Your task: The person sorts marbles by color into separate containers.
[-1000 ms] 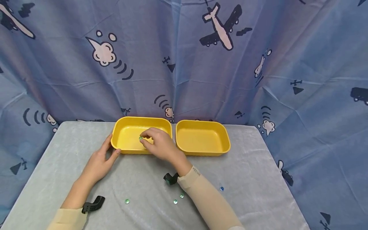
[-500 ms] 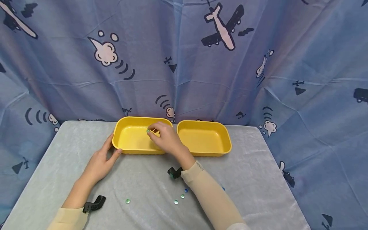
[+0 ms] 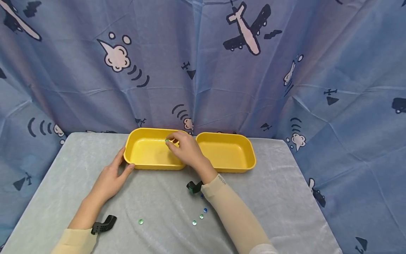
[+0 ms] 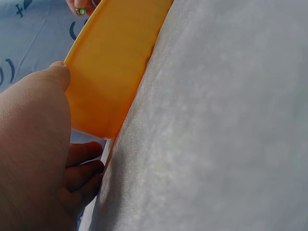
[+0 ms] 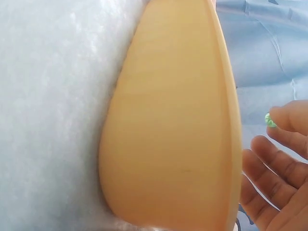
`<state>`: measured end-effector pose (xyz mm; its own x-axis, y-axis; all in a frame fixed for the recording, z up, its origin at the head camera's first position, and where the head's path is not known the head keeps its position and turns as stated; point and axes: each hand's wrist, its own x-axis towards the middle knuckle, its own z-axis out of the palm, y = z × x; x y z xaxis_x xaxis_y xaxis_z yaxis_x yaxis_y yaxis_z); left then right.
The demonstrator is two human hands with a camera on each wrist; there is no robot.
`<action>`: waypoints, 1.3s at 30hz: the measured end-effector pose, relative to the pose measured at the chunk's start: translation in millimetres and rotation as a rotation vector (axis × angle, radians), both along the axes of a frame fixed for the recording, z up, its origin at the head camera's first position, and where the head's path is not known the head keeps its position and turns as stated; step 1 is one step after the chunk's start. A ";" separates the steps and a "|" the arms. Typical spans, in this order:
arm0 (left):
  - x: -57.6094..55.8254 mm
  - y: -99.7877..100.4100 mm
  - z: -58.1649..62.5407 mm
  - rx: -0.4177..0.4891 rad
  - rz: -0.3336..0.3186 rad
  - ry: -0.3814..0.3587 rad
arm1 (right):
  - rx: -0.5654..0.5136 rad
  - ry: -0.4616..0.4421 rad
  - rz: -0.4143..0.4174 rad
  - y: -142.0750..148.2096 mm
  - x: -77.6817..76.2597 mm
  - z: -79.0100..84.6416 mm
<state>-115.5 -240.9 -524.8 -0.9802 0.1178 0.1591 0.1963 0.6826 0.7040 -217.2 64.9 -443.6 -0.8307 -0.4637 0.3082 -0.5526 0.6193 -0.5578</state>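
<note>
See the green bead (image 5: pixel 270 120), kept in the air above the inside of the left yellow box (image 3: pixel 149 151), toward its far right part. Probably very light, hard and stiff, maybe of glass; likely slippery from its smooth skin, and perhaps able to chip. Best to take by the edge, between two fingertips. In look, small, roundish, shiny and partly see-through; too small to tell the exact shape. Pinched by the right hand (image 3: pixel 187 150), between thumb and finger. At the near left corner of the same box, gripped by the left hand (image 3: pixel 111 176). Just beside, to the right, see the right yellow box (image 3: pixel 228 155). On the grey cloth (image 3: pixel 158 197), nearer, notice three more green beads (image 3: pixel 141 221) and two blue beads (image 3: pixel 205 210).
</note>
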 end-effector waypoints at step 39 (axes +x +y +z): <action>0.5 0.2 2.6 0.001 -0.004 -0.024 | -0.045 -0.002 0.069 0.3 30.9 12.1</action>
